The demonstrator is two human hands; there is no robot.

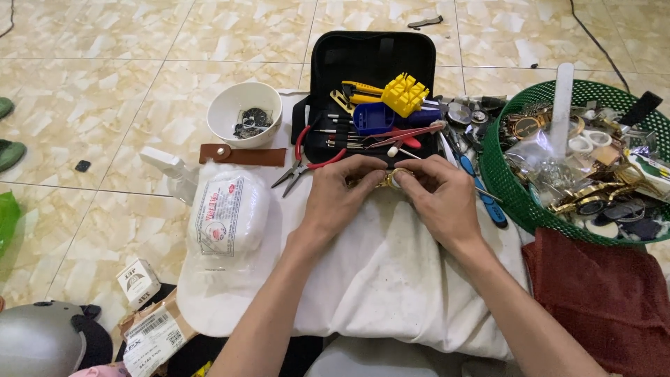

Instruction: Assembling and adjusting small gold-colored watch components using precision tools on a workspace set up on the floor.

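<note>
Both hands, left hand (340, 192) and right hand (438, 195), pinch a gold watch (391, 179) between their fingertips; it sits above the white cloth (377, 279).

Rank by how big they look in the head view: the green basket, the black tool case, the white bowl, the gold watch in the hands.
1. green basket, partly cut off
2. black tool case, looks close to it
3. white bowl
4. gold watch, mostly covered by fingers
</note>
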